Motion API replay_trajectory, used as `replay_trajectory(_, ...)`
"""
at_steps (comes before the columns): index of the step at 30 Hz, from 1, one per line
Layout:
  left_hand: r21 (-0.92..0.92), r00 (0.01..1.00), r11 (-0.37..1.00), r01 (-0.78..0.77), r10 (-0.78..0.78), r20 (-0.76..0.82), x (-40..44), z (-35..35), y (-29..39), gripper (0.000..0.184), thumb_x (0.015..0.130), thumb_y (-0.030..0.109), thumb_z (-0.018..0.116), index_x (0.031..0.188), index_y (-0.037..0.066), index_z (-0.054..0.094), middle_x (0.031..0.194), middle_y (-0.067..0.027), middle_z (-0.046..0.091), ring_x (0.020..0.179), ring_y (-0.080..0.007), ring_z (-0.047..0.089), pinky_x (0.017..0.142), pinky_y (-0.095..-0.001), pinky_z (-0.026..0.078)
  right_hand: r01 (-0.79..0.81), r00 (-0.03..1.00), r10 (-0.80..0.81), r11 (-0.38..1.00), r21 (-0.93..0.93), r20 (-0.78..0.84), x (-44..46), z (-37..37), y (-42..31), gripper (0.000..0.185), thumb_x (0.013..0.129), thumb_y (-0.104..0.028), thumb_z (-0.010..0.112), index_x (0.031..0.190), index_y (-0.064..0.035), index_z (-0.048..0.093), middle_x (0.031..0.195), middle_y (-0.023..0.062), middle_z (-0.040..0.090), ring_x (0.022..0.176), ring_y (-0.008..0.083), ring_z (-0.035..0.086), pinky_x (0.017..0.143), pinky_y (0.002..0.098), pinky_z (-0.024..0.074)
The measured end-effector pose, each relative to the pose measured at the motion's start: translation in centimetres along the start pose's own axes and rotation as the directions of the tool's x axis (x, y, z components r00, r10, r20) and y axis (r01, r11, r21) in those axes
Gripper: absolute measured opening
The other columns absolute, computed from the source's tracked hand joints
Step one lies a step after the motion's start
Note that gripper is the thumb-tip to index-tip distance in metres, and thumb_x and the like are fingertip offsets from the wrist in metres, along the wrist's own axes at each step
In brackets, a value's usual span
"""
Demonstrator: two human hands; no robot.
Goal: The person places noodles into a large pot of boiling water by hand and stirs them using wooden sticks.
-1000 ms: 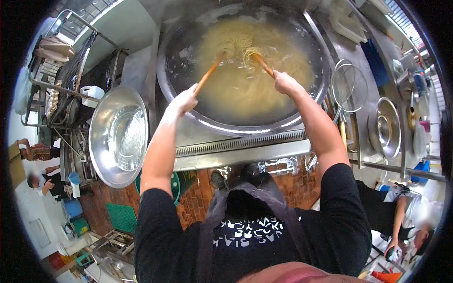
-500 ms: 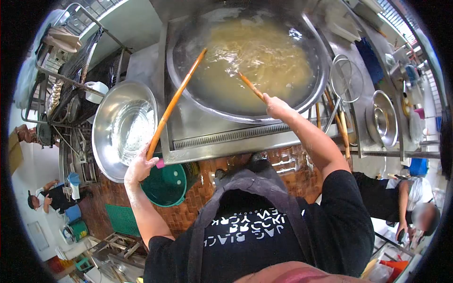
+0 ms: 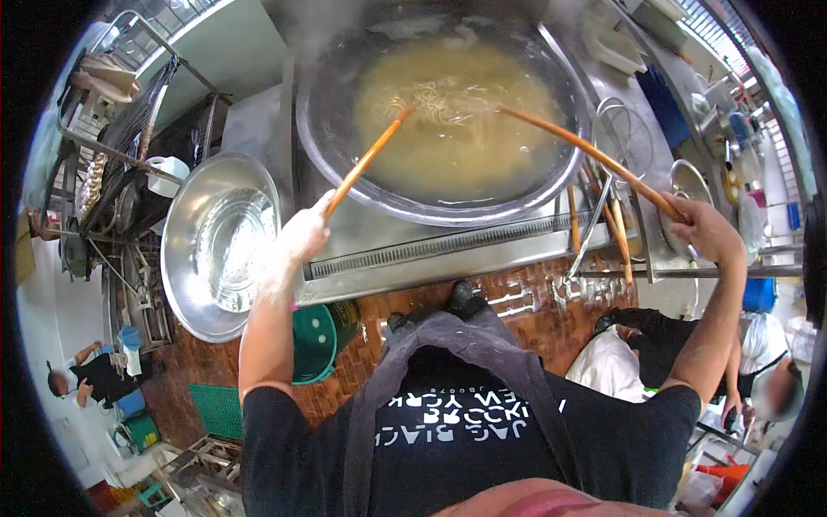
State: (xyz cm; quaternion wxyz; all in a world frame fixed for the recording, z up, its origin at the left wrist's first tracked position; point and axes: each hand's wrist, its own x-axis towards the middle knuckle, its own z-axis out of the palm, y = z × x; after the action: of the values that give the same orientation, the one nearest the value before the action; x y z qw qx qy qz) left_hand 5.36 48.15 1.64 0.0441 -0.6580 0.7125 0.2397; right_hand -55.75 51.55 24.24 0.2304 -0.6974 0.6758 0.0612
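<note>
A large round wok (image 3: 323, 164) holds cloudy yellowish liquid, and a clump of noodles (image 3: 438, 105) shows at its surface. My left hand (image 3: 306, 231) is closed around the lower end of a wooden stick (image 3: 372, 159), whose far tip dips into the liquid beside the noodles. Out to the right, my right hand (image 3: 708, 227) grips a second wooden stick (image 3: 594, 153). This one slants leftward over the wok's rim, its tip at the liquid to the right of the clump. Both tips are partly hidden by the liquid.
A shiny metal basin (image 3: 177, 280) stands left of the wok, near my left forearm. Below it is a green bucket (image 3: 313, 349). Wire strainers (image 3: 622, 138) and more wooden sticks (image 3: 618, 237) lie at the right. Co-workers (image 3: 95, 375) (image 3: 741, 370) are on both sides.
My right hand has swung far right, its stick now reaching leftward across the wok. My left hand has risen, bringing its stick's tip into the liquid. Noodles now show at the surface.
</note>
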Motion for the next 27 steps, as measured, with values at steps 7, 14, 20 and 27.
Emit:
replay_trajectory(7, 0.032, 0.995, 0.995, -0.091, 0.090, 0.054, 14.3, 5.8, 8.6, 0.051, 0.094, 0.012, 0.040, 0.144, 0.006, 0.037, 0.097, -0.0242, 0.069, 0.089, -0.0408, 0.067, 0.078, -0.0503, 0.052, -0.235, 0.972, 0.228, 0.892, -0.386, -0.064, 8.3, 5.5, 6.1, 0.037, 0.098, -0.022, 0.047, 0.135, -0.0221, 0.054, 0.103, 0.0262, 0.066, 0.098, 0.0398, 0.066, 0.085, 0.0499, 0.0506)
replay_trajectory(14, -0.090, 0.999, 0.996, 0.022, -0.018, 0.048, 23.7, 10.4, 15.0, 0.047, 0.098, 0.019, 0.033, 0.142, 0.005, 0.040, 0.106, -0.0247, 0.068, 0.099, -0.0406, 0.066, 0.086, -0.0499, 0.050, -0.151, 0.989, 0.147, 0.971, -0.187, -0.035, 28.0, 15.6, 10.7, 0.045, 0.103, -0.029, 0.030, 0.148, -0.0265, 0.033, 0.105, 0.0271, 0.067, 0.097, 0.0434, 0.066, 0.085, 0.0541, 0.0508)
replay_trajectory(20, -0.144, 0.998, 0.988, 0.059, -0.063, -0.025, 30.6, 10.6, 16.9, 0.049, 0.096, 0.016, 0.036, 0.144, 0.006, 0.037, 0.104, -0.0253, 0.068, 0.092, -0.0393, 0.067, 0.080, -0.0487, 0.052, 0.036, 0.997, -0.044, 0.993, -0.116, -0.067, 40.1, 19.7, 6.7, 0.054, 0.097, -0.015, 0.034, 0.151, -0.0122, 0.028, 0.103, 0.0289, 0.067, 0.094, 0.0440, 0.067, 0.083, 0.0536, 0.0524)
replay_trajectory(27, -0.250, 0.992, 0.962, 0.114, -0.095, 0.083, 31.0, 5.3, 19.8, 0.058, 0.091, 0.012, 0.042, 0.147, 0.012, 0.031, 0.080, -0.0168, 0.066, 0.059, -0.0298, 0.064, 0.048, -0.0440, 0.051, 0.101, 0.988, -0.113, 0.988, -0.115, -0.104, 43.3, 16.9, 3.3, 0.062, 0.093, -0.011, 0.040, 0.153, -0.0114, 0.026, 0.104, 0.0280, 0.067, 0.095, 0.0425, 0.067, 0.082, 0.0529, 0.0524)
